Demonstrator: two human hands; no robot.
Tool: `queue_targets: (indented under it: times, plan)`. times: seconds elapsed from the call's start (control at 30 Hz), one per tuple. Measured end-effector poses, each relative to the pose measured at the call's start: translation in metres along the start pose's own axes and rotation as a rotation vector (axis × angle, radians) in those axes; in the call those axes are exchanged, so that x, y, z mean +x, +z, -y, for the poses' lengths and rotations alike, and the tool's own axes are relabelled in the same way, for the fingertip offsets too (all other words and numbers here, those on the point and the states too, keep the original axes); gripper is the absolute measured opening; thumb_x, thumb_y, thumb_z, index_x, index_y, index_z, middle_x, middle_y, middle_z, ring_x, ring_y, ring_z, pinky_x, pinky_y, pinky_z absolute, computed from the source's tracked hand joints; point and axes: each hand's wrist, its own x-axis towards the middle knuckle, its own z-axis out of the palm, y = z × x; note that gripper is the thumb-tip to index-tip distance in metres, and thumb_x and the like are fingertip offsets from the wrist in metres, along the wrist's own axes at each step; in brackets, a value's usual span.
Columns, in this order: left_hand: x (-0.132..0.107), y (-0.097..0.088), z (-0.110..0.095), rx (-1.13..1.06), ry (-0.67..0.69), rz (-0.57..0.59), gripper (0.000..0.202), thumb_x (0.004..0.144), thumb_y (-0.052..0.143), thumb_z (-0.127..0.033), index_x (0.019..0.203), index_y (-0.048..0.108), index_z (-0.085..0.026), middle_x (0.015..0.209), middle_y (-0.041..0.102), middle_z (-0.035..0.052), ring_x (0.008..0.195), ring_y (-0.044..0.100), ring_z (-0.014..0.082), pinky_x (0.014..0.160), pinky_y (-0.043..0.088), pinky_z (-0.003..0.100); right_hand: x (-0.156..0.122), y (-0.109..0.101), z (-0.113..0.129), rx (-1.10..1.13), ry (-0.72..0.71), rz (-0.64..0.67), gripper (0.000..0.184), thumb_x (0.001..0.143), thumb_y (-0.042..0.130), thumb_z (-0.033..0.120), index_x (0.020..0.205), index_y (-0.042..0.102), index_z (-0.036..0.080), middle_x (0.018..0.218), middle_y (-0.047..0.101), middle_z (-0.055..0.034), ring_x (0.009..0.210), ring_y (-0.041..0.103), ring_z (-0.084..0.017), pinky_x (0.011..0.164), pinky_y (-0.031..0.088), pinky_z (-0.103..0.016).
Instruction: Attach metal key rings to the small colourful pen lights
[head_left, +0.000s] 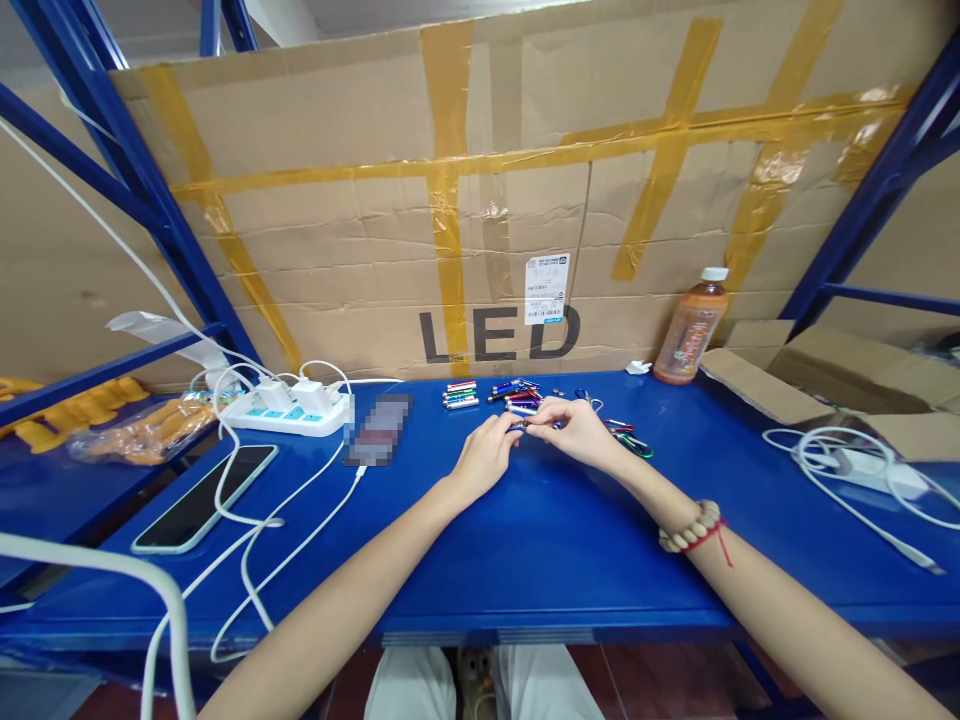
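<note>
My left hand (486,455) and my right hand (574,430) meet above the blue tabletop, fingertips pinched together. Between them is a small shiny metal tube (523,426), mostly covered by the fingers, so its exact kind cannot be made out. Just behind the hands lies a loose pile of small coloured metal tubes (510,389), blue, red and purple. To its left, several similar tubes (460,395) are lined up in a neat stack. Beside my right hand are thin cords and clips (631,440), one of them green, partly hidden by the wrist.
On the left are a white power strip (289,408) with chargers, a phone (210,500), a second, blurred phone (381,430) and trailing white cables. An orange drink bottle (690,328), an open cardboard box (847,365) and a coiled cable (855,465) stand right. A large cardboard sheet (337,260) closes the back.
</note>
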Motion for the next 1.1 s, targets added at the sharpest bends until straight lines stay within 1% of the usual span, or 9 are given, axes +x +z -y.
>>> queue_targets:
  times: [0.1, 0.27, 0.4, 0.5, 0.63, 0.8, 0.87, 1.03, 1.1]
  plan:
    - [-0.001, 0.000, -0.001, -0.017, -0.006, -0.011, 0.015, 0.087, 0.034, -0.020, 0.095, 0.047, -0.019, 0.082, 0.056, 0.0009, 0.079, 0.053, 0.0128, 0.073, 0.039, 0.023, 0.000, 0.002, 0.004, -0.026, 0.001, -0.028, 0.023, 0.069, 0.060, 0.034, 0.059, 0.062, 0.013, 0.063, 0.055, -0.0044, 0.059, 0.049, -0.011, 0.055, 0.040, -0.024]
    - [-0.002, 0.001, -0.003, -0.077, -0.038, -0.043, 0.007, 0.084, 0.037, -0.016, 0.089, 0.041, -0.017, 0.100, 0.057, 0.0041, 0.091, 0.054, 0.0142, 0.075, 0.041, 0.024, -0.001, 0.008, 0.010, -0.013, 0.089, -0.025, 0.030, 0.068, 0.060, 0.042, 0.060, 0.061, 0.013, 0.060, 0.054, -0.0043, 0.055, 0.048, -0.011, 0.051, 0.039, -0.024]
    - [-0.001, 0.000, -0.004, -0.083, -0.069, -0.042, 0.006, 0.084, 0.038, -0.018, 0.089, 0.041, -0.018, 0.098, 0.057, 0.0045, 0.089, 0.055, 0.0154, 0.074, 0.042, 0.025, 0.000, 0.009, 0.012, 0.062, 0.176, -0.010, 0.036, 0.065, 0.060, 0.048, 0.062, 0.060, 0.012, 0.061, 0.057, -0.0050, 0.050, 0.049, -0.010, 0.047, 0.039, -0.022]
    - [0.000, 0.000, -0.005, -0.062, -0.078, -0.044, 0.009, 0.085, 0.038, -0.021, 0.092, 0.042, -0.018, 0.095, 0.058, 0.0033, 0.087, 0.055, 0.0154, 0.072, 0.041, 0.025, 0.000, 0.009, 0.010, 0.078, 0.225, 0.013, 0.037, 0.066, 0.059, 0.049, 0.064, 0.059, 0.011, 0.059, 0.057, -0.0043, 0.046, 0.048, -0.010, 0.044, 0.037, -0.021]
    - [0.001, -0.001, -0.007, -0.010, -0.115, -0.013, 0.014, 0.087, 0.035, -0.025, 0.098, 0.042, -0.020, 0.095, 0.059, 0.0023, 0.084, 0.057, 0.0149, 0.070, 0.041, 0.024, -0.001, 0.009, 0.008, -0.045, 0.196, 0.032, 0.032, 0.073, 0.054, 0.045, 0.069, 0.058, 0.013, 0.059, 0.058, -0.0024, 0.049, 0.049, -0.010, 0.048, 0.037, -0.022]
    - [0.001, -0.003, -0.013, 0.083, -0.167, -0.009, 0.018, 0.088, 0.033, -0.028, 0.102, 0.042, -0.023, 0.093, 0.059, 0.0006, 0.084, 0.057, 0.0149, 0.069, 0.040, 0.024, 0.001, 0.003, 0.012, -0.229, 0.162, -0.014, 0.026, 0.075, 0.053, 0.041, 0.071, 0.058, 0.016, 0.068, 0.060, -0.0007, 0.055, 0.050, -0.010, 0.054, 0.036, -0.021]
    - [0.001, -0.004, -0.015, 0.092, -0.181, -0.006, 0.019, 0.088, 0.031, -0.026, 0.103, 0.043, -0.023, 0.088, 0.059, 0.0000, 0.081, 0.057, 0.0137, 0.068, 0.039, 0.024, 0.002, -0.005, 0.016, -0.290, 0.172, -0.058, 0.025, 0.075, 0.054, 0.042, 0.071, 0.059, 0.017, 0.071, 0.061, 0.0001, 0.056, 0.051, -0.010, 0.053, 0.034, -0.020]
    - [0.002, -0.005, -0.017, 0.084, -0.213, 0.000, 0.018, 0.088, 0.029, -0.025, 0.100, 0.044, -0.023, 0.078, 0.057, -0.0016, 0.073, 0.055, 0.0121, 0.064, 0.037, 0.022, 0.003, -0.041, 0.013, -0.552, 0.243, -0.355, 0.024, 0.075, 0.053, 0.043, 0.072, 0.061, 0.020, 0.077, 0.063, 0.0007, 0.065, 0.054, -0.012, 0.052, 0.029, -0.022]
    - [0.002, -0.005, -0.018, 0.092, -0.209, 0.004, 0.019, 0.088, 0.029, -0.026, 0.100, 0.044, -0.023, 0.079, 0.057, -0.0014, 0.075, 0.056, 0.0125, 0.065, 0.037, 0.023, 0.002, -0.053, 0.009, -0.591, 0.278, -0.414, 0.023, 0.074, 0.053, 0.043, 0.074, 0.062, 0.021, 0.079, 0.063, 0.0008, 0.066, 0.054, -0.013, 0.052, 0.030, -0.022]
